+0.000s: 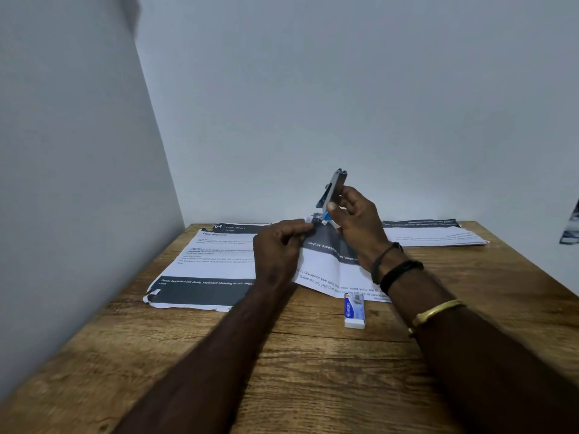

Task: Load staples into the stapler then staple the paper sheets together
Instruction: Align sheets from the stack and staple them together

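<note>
- Worktop [313, 355]: wood-grain surface set into a corner of pale walls.
- Stapler [333, 191]: metal body with a blue part at its lower end, raised above the worktop and tilted, top end pointing up and away. It looks hinged open, though blur makes this uncertain.
- Right hand [360, 227]: fingers closed around the stapler's lower half, thumb against its near side. Dark bands and a gold bangle [437, 311] sit on the wrist and forearm.
- Left hand [279, 249]: fingers pinched narrow on a small item at the stapler's blue end — whether this is a paper corner or a staple strip cannot be told.
- Paper sheets [326, 267]: printed page with a dark band, lying under both hands, its far corner lifted toward the stapler.
- Second sheet [210, 264]: flat on the worktop at left, near edge torn, dark footer band.
- Third stack [432, 236]: flat at the far right — apart from the hands.
- Staple box [354, 310]: small white and blue box, on the worktop just beside the near edge of the central page.
</note>
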`<state>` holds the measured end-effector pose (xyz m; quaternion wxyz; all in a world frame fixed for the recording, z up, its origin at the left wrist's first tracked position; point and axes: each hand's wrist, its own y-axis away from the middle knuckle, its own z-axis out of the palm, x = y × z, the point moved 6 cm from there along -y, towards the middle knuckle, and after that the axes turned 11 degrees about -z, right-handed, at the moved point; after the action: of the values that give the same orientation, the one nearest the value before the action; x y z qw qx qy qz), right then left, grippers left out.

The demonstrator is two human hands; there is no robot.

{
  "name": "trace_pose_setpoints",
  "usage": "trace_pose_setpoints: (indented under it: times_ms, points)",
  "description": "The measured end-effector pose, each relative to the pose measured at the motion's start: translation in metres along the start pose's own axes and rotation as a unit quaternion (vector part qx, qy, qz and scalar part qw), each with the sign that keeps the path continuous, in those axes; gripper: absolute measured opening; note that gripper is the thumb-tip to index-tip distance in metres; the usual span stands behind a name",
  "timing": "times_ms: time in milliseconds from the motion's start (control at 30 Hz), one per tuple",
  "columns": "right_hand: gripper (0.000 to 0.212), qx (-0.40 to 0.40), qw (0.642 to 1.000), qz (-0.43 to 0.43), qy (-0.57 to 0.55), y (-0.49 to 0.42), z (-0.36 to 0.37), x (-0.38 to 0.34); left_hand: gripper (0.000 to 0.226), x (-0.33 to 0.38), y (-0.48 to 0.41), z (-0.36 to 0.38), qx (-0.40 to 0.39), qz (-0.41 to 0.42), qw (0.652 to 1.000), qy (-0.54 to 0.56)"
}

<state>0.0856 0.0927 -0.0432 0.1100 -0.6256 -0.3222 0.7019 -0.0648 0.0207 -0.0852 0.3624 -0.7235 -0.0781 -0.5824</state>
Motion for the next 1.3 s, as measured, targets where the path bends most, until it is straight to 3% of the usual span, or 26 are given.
trace_pose_setpoints:
  times_ms: [233, 467, 900, 1067, 1167, 1300]
  points:
    - [0.031, -0.041, 0.998, 0.011, -0.037, 0.004, 0.001, -0.003, 0.027, 0.003, 0.002, 0.001, 0.005, 0.010, 1.000, -0.013]
    - [0.029, -0.068, 0.997, -0.015, 0.010, 0.007, 0.005, -0.007, 0.027, 0.017, 0.008, 0.000, 0.014, 0.019, 0.999, -0.021]
    - [0.013, -0.019, 0.992, -0.059, 0.111, 0.002, 0.000, -0.009, 0.018, 0.029, 0.013, -0.002, 0.021, 0.041, 0.998, -0.042]
    - [0.021, -0.019, 0.999, -0.040, 0.029, 0.004, 0.000, -0.008, 0.019, 0.025, 0.011, -0.003, 0.024, 0.032, 0.998, -0.047]
    - [0.024, 0.042, 0.997, -0.052, 0.026, 0.004, -0.006, -0.016, 0.022, 0.022, 0.010, -0.004, 0.024, 0.013, 0.998, -0.053]
    - [0.028, 0.087, 0.986, -0.028, 0.138, 0.005, -0.021, -0.028, 0.039, 0.026, 0.005, -0.013, 0.060, 0.016, 0.994, -0.091]
